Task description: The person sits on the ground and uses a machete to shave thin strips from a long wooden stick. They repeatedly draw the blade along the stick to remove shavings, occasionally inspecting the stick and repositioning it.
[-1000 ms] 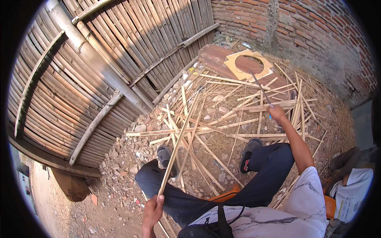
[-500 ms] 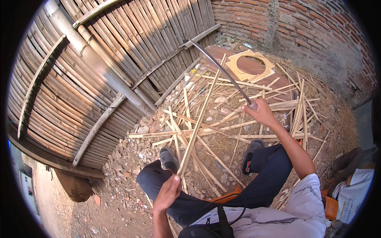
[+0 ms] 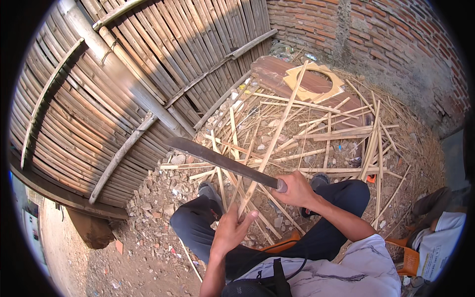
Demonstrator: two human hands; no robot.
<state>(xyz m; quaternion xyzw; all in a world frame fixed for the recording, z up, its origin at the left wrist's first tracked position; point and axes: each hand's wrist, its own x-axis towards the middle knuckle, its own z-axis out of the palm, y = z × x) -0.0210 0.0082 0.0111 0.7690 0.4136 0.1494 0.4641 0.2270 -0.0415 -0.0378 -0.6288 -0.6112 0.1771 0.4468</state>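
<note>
My right hand (image 3: 297,190) is closed round the handle of a machete (image 3: 222,162). Its long dark blade points to the upper left and lies across a long pale bamboo strip (image 3: 277,133); whether it touches the strip I cannot tell. My left hand (image 3: 232,230) grips the near end of that strip, its thumb extended on the right side. From there the strip slants up and away, its far end showing in front of a yellowish board with a round hole (image 3: 293,78). Many more split strips (image 3: 341,132) lie crossed on the ground beyond my feet.
A bamboo-pole fence (image 3: 89,114) stands on the left, and a brick wall (image 3: 386,44) closes the far right. Stones and rubble (image 3: 148,198) cover the ground. At the right edge another person's pale clothing (image 3: 443,242) shows beside an orange piece (image 3: 409,260).
My right hand has come down and nearer, swinging the machete from pointing far upward to lying leftward across the strip. My left hand has shifted right and slightly away; the strip's far end moved right.
</note>
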